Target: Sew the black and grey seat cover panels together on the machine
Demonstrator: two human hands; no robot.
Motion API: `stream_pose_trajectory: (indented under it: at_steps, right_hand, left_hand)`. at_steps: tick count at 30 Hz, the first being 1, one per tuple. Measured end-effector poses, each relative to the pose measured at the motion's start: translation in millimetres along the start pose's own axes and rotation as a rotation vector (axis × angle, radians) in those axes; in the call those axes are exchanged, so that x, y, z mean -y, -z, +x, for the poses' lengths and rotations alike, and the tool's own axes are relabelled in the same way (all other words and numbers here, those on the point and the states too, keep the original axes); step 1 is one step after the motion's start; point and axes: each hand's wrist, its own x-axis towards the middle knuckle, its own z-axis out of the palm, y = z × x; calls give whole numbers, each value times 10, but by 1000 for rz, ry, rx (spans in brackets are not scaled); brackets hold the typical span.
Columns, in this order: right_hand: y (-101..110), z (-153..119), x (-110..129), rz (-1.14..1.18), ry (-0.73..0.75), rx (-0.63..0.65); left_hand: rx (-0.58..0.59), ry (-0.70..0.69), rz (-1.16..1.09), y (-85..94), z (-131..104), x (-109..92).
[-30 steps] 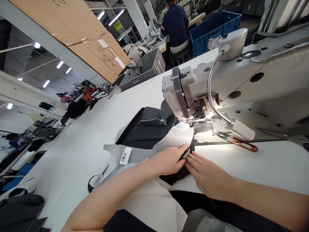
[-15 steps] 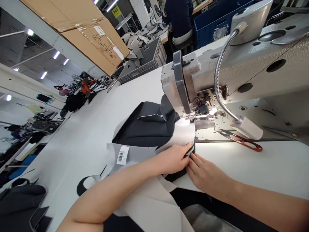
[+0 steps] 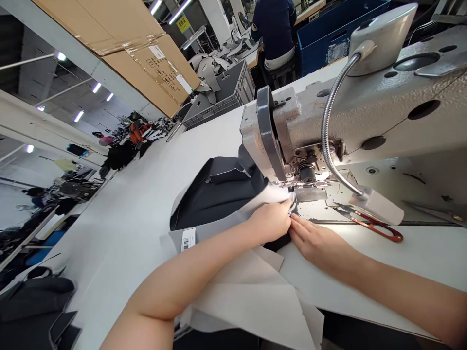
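A black and grey fabric piece (image 3: 219, 194) lies on the white table, its right edge under the head of a sewing machine (image 3: 270, 131). My left hand (image 3: 273, 221) is closed on the fabric edge just in front of the lit needle area. Touching it from the right, my right hand (image 3: 314, 238) presses its fingers together on the same edge. A white barcode label (image 3: 188, 239) shows on the grey part beside my left forearm. Pale fabric panels (image 3: 255, 296) hang below my left forearm toward the table's front edge.
Red-handled snips (image 3: 375, 226) lie right of the needle area, under a flexible lamp (image 3: 379, 204). More black pieces (image 3: 36, 301) are at the lower left. Behind stand a grey crate (image 3: 222, 92), a cardboard box (image 3: 156, 73), a blue bin (image 3: 335, 34) and a seated person (image 3: 273, 29).
Both hands and the fabric edge have moved slightly up toward the needle area. The pale panels have shifted to the right, and the camera view has tilted a little.
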Motion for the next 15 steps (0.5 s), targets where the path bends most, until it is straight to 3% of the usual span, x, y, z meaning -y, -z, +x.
stream_pose_trajectory:
  at_steps: [4,9,15]
  right_hand:
    - [-40,21,-34,32,-54,-1]
    - [-10,38,-52,75,-53,22]
    - [-23,-30,-87,189,-107,42]
  left_hand:
    - [-3,-1,43,-16,59,-9]
    - [-77,-78,-90,-46,93,48]
    - [-85,-92,-151,-7,141,124]
